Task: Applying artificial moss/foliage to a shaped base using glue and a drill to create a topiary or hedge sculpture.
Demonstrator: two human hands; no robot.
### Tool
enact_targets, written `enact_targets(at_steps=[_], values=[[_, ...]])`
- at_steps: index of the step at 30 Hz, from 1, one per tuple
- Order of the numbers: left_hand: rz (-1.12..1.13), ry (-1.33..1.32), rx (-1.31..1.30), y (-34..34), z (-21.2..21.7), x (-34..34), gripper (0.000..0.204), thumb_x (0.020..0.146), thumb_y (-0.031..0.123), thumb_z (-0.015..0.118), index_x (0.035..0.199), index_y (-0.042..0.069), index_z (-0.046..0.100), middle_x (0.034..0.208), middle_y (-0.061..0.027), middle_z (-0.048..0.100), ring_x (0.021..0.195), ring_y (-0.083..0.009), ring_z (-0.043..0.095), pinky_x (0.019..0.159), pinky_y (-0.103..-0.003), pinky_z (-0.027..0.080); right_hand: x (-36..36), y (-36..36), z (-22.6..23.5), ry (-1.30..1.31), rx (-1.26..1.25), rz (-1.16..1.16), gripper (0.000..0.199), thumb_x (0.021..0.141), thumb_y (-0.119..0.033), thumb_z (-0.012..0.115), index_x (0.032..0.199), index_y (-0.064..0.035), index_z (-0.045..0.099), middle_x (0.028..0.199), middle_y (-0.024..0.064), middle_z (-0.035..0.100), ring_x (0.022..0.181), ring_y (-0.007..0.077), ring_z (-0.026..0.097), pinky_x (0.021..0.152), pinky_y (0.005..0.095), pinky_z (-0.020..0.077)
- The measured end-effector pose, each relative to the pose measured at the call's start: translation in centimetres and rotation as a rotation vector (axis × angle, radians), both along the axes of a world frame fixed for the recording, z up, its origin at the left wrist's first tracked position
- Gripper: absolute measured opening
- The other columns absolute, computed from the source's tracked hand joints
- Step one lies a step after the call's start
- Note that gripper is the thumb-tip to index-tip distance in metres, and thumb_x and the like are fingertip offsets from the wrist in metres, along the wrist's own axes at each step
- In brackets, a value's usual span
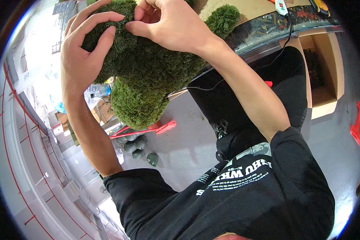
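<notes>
Head view, looking steeply down past own chest; black printed T-shirt (244, 188) filling lower frame

Large moss-covered form (148, 68), dark green and shaggy, held up at top centre of view. Lobed shape: broad upper mass, a rounded lobe hanging down toward the floor, a smaller tuft out to the upper right. Long axis roughly vertical in the picture, from top edge down to the hanging lobe

Left hand (86, 52) on the form's left flank, fingers spread and curved over the moss, palm laid against it, forearm rising from lower left

Right hand (170, 24) on the form's upper front, thumb and forefinger drawn together in a pinch on the moss surface, remaining fingers curled. Cannot tell whether anything small sits inside the pinch. Forearm crossing diagonally from lower right

Both hands touching; pinch sits near the left fingertips, just beside them. Form lying directly ahead of and between the hands, left steadying, right working the surface

Behind: workbench edge (268, 32) at upper right with a black cable (286, 36) trailing over it; open cardboard box (324, 68) beneath. On grey floor (188, 132): red long-handled tool (148, 130), several dark green rounded pieces (138, 148), a plastic bottle (100, 94) among clutter
</notes>
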State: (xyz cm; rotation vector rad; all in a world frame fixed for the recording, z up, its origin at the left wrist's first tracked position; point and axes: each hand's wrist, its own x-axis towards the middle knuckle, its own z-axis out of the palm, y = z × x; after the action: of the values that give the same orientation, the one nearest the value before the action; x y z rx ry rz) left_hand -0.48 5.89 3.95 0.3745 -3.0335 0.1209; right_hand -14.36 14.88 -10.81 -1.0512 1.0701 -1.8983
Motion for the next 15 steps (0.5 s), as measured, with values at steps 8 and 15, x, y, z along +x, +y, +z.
enact_targets(at_steps=[8,15], values=[[0.011,0.000,-0.008,0.0,0.2,0.3,0.023,0.092,0.006,0.066,0.113,0.007,0.076,0.139,-0.0099,0.065,0.129,-0.0247,0.059,0.112,-0.039,0.040,-1.2,0.6,2.2,0.071,0.067,0.077,0.030,0.079,-0.020,0.077,0.087,0.0044,0.062,0.075,0.0171,0.065,0.071,0.0237,0.063,0.066,0.0365,0.0509],[0.097,0.050,0.018,1.0,-0.4,0.0,0.025,0.077,-0.002,0.067,0.101,0.003,0.072,0.133,-0.0192,0.064,0.116,-0.0343,0.064,0.100,-0.043,0.050,-2.0,-0.6,2.1,0.329,0.036,0.013,0.029,0.077,-0.019,0.078,0.084,0.0053,0.065,0.079,0.0252,0.068,0.075,0.0364,0.069,0.069,0.0426,0.0536]])
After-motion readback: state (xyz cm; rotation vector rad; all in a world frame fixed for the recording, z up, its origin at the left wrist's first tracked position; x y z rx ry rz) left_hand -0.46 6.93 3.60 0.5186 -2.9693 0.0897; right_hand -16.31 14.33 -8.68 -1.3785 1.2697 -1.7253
